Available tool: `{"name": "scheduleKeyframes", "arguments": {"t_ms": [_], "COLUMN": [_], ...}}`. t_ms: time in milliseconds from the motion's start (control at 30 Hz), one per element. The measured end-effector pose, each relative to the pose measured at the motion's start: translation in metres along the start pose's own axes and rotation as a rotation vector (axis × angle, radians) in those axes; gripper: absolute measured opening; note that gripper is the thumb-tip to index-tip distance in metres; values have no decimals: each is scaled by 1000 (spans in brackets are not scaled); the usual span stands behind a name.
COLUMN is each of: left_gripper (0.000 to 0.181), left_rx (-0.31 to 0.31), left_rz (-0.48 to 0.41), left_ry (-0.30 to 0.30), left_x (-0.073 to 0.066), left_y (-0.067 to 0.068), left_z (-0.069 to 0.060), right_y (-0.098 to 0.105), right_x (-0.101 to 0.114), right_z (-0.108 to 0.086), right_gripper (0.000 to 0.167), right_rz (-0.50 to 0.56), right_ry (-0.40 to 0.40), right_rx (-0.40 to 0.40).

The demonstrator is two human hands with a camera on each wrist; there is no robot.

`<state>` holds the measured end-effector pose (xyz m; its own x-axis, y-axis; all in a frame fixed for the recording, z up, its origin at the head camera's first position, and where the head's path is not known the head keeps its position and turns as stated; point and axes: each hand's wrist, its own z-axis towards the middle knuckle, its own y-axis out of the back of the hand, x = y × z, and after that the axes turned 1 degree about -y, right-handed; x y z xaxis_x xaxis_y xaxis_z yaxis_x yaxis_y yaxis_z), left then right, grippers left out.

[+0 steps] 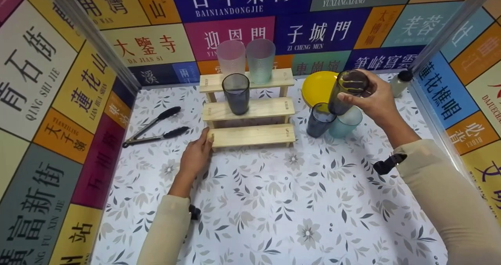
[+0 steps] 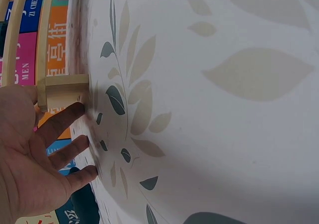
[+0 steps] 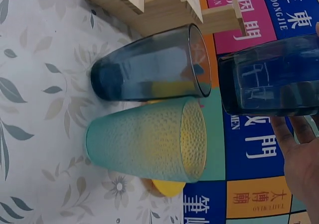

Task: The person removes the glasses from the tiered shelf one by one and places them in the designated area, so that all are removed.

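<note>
My right hand (image 1: 377, 98) grips a dark see-through tumbler (image 1: 338, 100), raised above the table. Just below it, another dark tumbler (image 1: 319, 123) and a teal textured tumbler (image 1: 346, 125) stand upright side by side. A three-step wooden stand (image 1: 250, 135) holds a pink tumbler (image 1: 230, 57) and a pale green one (image 1: 260, 61) on its top step. A dark tumbler (image 1: 236, 96) is on the middle step. My left hand (image 1: 195, 153) touches the left end of the lowest step. In the left wrist view, its fingers (image 2: 70, 122) are spread beside the wood.
Black-tipped tongs (image 1: 156, 126) lie spread on the table left of the stand. Behind the tumblers is a yellow plate (image 1: 319, 87). A small bottle with a black cap (image 1: 401, 83) stands at the back right. Printed panels (image 1: 231, 0) wall the table at the back and sides.
</note>
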<state>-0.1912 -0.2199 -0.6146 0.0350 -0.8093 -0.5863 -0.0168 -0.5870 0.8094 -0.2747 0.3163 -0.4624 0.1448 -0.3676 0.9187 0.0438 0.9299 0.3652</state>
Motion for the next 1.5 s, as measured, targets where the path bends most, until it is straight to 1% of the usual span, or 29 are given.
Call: {"name": "scheduleKeyframes", "arguments": {"t_ms": [233, 500, 600, 833, 933, 1100, 1200, 1333, 1500], "left_gripper": [57, 57, 57, 59, 58, 58, 58, 58, 57], "left_rx": [4, -17, -12, 21, 20, 9, 4, 2, 0], "left_rz": [-2, 8, 9, -6, -6, -11, -12, -16, -26], "left_ry": [-3, -22, -18, 13, 7, -7, -12, -14, -12], "left_x": [0, 0, 0, 0, 0, 1, 2, 1, 0], "left_y": [0, 2, 1, 2, 2, 1, 1, 1, 1], "left_z": [-1, 1, 1, 1, 2, 1, 1, 1, 0], "right_y": [16, 33, 39, 51, 57, 66, 69, 72, 77], "right_x": [-5, -7, -9, -16, -19, -23, -26, -31, -41], "right_z": [-2, -3, -3, -5, -6, -6, -6, -8, -11], "right_gripper": [70, 75, 76, 75, 75, 75, 73, 71, 74], "right_rz": [-24, -99, -87, -76, -70, -81, -84, -57, -62], "right_ry": [-48, -101, -117, -101, -118, -158, -155, -145, -179], "right_rx": [-20, -53, -68, -120, -132, -138, -142, -143, -137]}}
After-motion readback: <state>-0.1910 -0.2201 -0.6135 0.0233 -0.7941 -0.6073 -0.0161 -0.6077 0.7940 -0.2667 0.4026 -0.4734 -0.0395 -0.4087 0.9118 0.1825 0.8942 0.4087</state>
